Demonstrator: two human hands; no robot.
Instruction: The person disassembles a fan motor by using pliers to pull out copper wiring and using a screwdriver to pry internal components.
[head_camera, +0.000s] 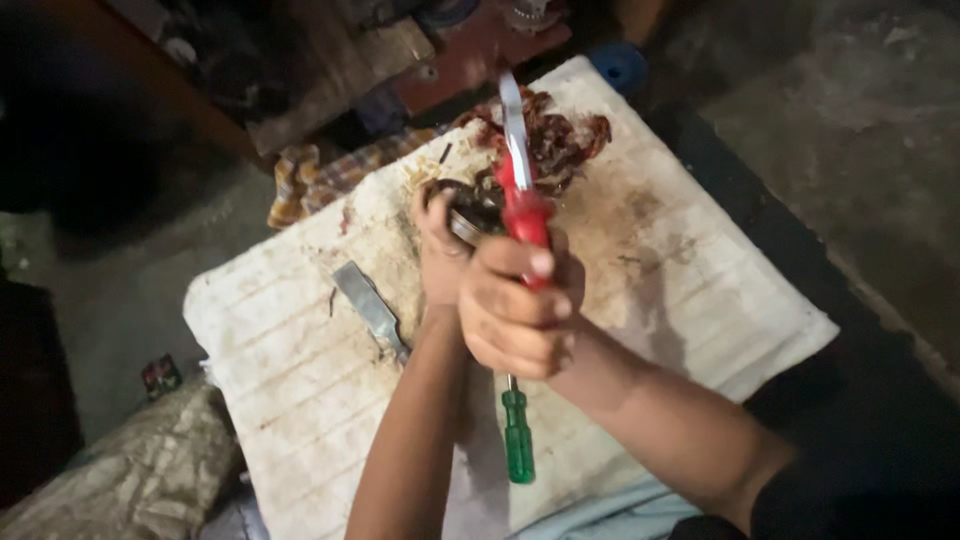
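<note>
Head view: seen from above, a person works with both bare hands over a stained, off-white ribbed sheet that fills the middle of the frame. The right hand, at frame centre, is clenched in a fist around the red handle of a tool; the tool's flat, pale metal blade points up toward the top of the frame. Just to its left, the left hand has its fingers closed on a dark round metal part, gripping it at the rim, right beside the red handle. Whether the blade touches the part cannot be told. Behind both, at upper centre, a tangle of reddish-brown wire lies on the sheet, touching or nearly touching the round part.

Lower centre, a screwdriver with a green handle lies on the sheet, its shaft running up under the right hand. Left of the forearms, a flat grey metal blade rests at a slant on the sheet, apart from both hands. A checked cloth peeks from under the sheet's upper left edge. A crumpled pale sack sits at lower left, on a dim floor.
</note>
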